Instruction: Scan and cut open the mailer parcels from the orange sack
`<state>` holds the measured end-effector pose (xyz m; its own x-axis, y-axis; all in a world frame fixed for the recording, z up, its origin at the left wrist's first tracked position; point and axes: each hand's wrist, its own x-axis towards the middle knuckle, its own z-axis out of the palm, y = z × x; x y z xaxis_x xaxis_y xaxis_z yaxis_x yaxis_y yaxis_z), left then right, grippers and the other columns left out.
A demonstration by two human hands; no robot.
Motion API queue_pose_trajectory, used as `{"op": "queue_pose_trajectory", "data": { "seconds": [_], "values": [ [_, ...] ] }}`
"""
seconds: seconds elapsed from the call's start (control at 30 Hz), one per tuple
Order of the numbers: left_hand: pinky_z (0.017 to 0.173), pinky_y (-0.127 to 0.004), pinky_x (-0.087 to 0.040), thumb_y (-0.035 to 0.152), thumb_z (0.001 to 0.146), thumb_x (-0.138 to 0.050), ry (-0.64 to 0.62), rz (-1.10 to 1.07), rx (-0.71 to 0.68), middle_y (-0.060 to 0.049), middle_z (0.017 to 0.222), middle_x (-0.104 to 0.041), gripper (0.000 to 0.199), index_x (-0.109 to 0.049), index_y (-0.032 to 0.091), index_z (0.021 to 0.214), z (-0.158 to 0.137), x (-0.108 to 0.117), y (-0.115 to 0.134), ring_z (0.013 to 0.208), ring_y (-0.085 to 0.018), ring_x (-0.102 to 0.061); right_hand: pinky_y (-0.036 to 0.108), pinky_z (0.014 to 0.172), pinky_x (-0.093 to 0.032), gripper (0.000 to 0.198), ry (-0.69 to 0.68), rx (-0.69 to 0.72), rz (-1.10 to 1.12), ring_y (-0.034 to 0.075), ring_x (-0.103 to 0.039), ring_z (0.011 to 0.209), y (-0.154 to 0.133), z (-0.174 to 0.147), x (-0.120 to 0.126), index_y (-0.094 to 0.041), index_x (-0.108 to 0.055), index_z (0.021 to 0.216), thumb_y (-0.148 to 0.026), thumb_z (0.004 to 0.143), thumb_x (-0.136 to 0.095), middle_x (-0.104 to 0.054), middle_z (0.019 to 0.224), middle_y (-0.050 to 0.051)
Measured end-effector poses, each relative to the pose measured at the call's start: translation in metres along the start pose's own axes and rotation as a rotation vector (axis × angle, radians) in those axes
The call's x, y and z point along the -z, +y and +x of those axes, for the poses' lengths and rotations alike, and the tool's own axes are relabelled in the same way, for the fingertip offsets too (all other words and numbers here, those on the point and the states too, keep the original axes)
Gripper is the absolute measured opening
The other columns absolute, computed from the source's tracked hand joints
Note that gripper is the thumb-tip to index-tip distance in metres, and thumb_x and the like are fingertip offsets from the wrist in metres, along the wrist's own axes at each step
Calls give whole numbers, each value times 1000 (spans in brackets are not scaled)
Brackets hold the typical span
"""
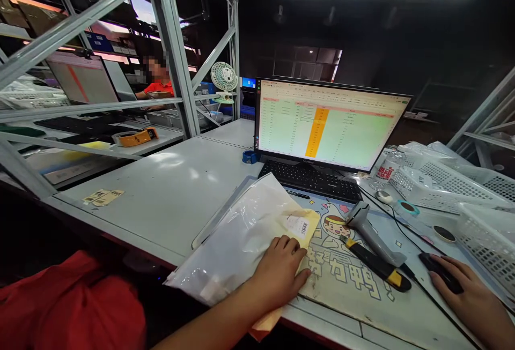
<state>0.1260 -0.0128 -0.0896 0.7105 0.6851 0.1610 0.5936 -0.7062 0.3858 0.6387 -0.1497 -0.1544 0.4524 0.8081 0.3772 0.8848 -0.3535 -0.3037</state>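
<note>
My left hand (281,269) rests on a clear plastic bag (241,237) at the table's front edge. Its fingers are slightly bent and the thumb is spread away from them. Inside or beneath the plastic shows a yellow envelope (311,222), with a white barcode label (298,225) just beyond my fingertips. Over at the right, my right hand (469,291) is wrapped round a black computer mouse (442,273). Between the hands lie a grey barcode scanner (374,235) and a black and yellow utility knife (374,264), both on a printed desk mat (341,285).
Behind the mat stand a black keyboard (314,178) and a monitor (330,125) showing a spreadsheet. White plastic baskets (446,186) line the right side. Cardboard tags (103,197) lie at the left. Beyond the metal frame (173,44), a person in an orange top (159,87) is at another desk.
</note>
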Motion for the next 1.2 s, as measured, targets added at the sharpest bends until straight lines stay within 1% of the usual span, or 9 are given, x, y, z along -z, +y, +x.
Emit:
{"op": "queue_pose_trajectory", "data": {
  "seconds": [0.13, 0.27, 0.4, 0.57, 0.7, 0.8, 0.97, 1.1, 1.2],
  "values": [
    [107, -51, -44, 47, 103, -59, -5, 3, -1, -10, 128, -65, 40, -68, 24, 133, 0, -1, 0, 120, -34, -54, 41, 61, -60, 68, 22, 12, 15, 35, -74, 100, -6, -1, 2, -30, -76, 127, -75, 82, -55, -65, 139, 9],
    [107, -52, -45, 47, 102, -60, 3, -1, -2, -10, 127, -65, 39, -68, 23, 133, 0, -2, -1, 120, -34, -54, 47, 64, -61, 69, 16, -25, 4, 37, -74, 98, -14, -3, 5, -31, -75, 128, -76, 80, -53, -65, 138, 9],
    [107, -52, -46, 46, 103, -59, -2, 2, -6, -10, 127, -65, 39, -68, 23, 132, 0, 0, -1, 120, -34, -54, 51, 73, -62, 61, -10, -28, 16, 39, -73, 105, -10, -2, 5, -36, -73, 128, -71, 80, -58, -64, 139, 7],
    [107, -52, -46, 47, 103, -59, -3, 12, -6, -10, 129, -65, 40, -68, 23, 134, 0, 0, 0, 122, -34, -54, 55, 71, -60, 57, 21, -18, 38, 42, -72, 107, -5, -2, 1, -40, -70, 126, -71, 79, -58, -65, 137, 8],
    [106, -53, -46, 48, 103, -58, -4, 13, -9, -10, 130, -65, 42, -67, 22, 135, -1, -1, 0, 122, -34, -54, 53, 71, -60, 57, 23, -4, -14, 40, -72, 105, -7, -4, 3, -39, -69, 128, -72, 84, -54, -64, 140, 8],
    [106, -52, -46, 48, 103, -59, -2, 15, -14, -11, 129, -65, 42, -67, 22, 134, -1, -1, 0, 122, -34, -54, 49, 70, -61, 60, 28, -7, -37, 37, -72, 110, -8, -5, 5, -37, -68, 131, -74, 87, -50, -62, 144, 6],
    [106, -52, -45, 47, 103, -58, -9, 18, -14, -10, 128, -65, 40, -68, 22, 133, -1, 1, 1, 121, -33, -54, 42, 62, -61, 71, -46, -62, -54, 34, -74, 101, -8, -3, 8, -34, -69, 136, -79, 84, -50, -63, 142, 6],
    [106, -51, -46, 47, 103, -59, 0, 25, -20, -10, 127, -65, 40, -68, 21, 132, 0, 0, 0, 120, -33, -54, 44, 65, -61, 72, 57, -8, -63, 35, -74, 102, -10, -4, 6, -31, -70, 133, -79, 85, -47, -66, 136, 7],
    [106, -52, -46, 47, 103, -60, 5, 30, -26, -10, 127, -65, 40, -68, 21, 132, 0, -2, -1, 120, -33, -54, 48, 64, -58, 76, 111, -31, -93, 37, -73, 99, -14, -6, 5, -29, -70, 133, -81, 86, -43, -66, 135, 10]
  ]
}}
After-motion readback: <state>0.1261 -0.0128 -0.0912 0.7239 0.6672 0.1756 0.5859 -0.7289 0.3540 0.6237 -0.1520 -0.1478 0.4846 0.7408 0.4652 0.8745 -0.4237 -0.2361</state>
